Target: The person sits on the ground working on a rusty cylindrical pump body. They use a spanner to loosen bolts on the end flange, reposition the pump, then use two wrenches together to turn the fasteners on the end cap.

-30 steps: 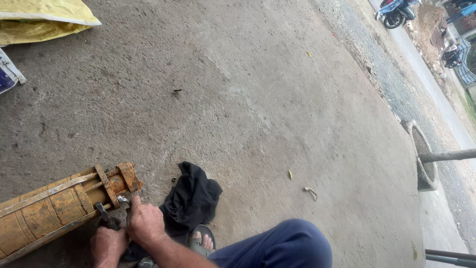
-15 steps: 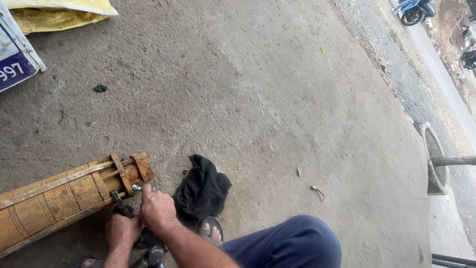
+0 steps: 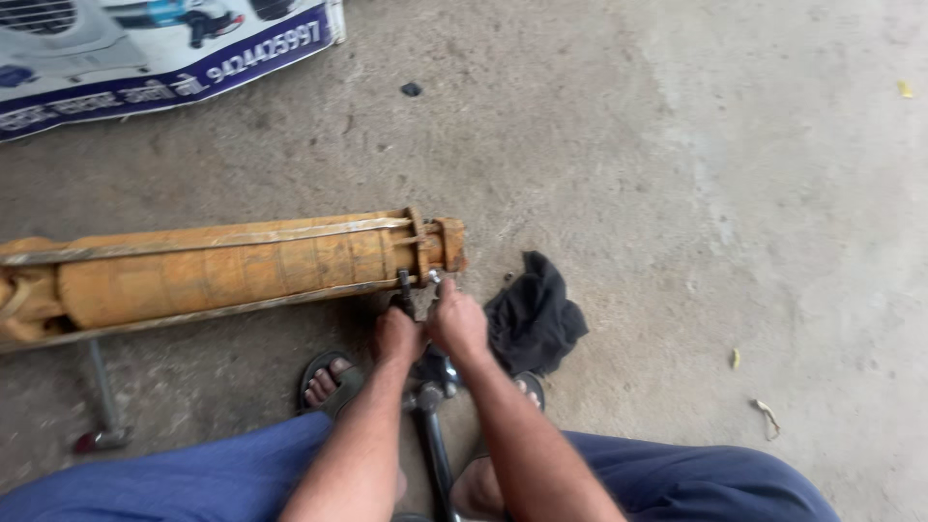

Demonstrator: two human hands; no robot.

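Left hand [image 3: 397, 336] is clenched around a dark tool [image 3: 405, 290] whose tip stands up against the underside of the pump [image 3: 232, 269], just short of its flanged end. Right hand [image 3: 458, 322] lies beside the left, nearly touching it, fingers curled about a small metal piece [image 3: 434, 277] at the same end of the pump; what kind of piece it is cannot be told.

Pump: a long, rust-orange cylinder lying on its side on the concrete floor [image 3: 677, 174], flanged end to the right, thin straps running along its body, far end cut off by the left picture edge.

Black rag [image 3: 535, 314]: crumpled on the floor just right of the right hand, beside the pump's end.

Dark rod [image 3: 432, 435]: runs from below the hands toward the bottom edge, between the two forearms.

Sandalled foot [image 3: 327, 379]: on the floor left of the left hand, under the pump's near side. Blue trousers [image 3: 164, 478] cover both legs along the bottom edge.

Hammer [image 3: 99, 401]: on the floor below the pump's left part, well apart from the hands.

Printed banner [image 3: 145, 48]: flat on the floor at upper left.
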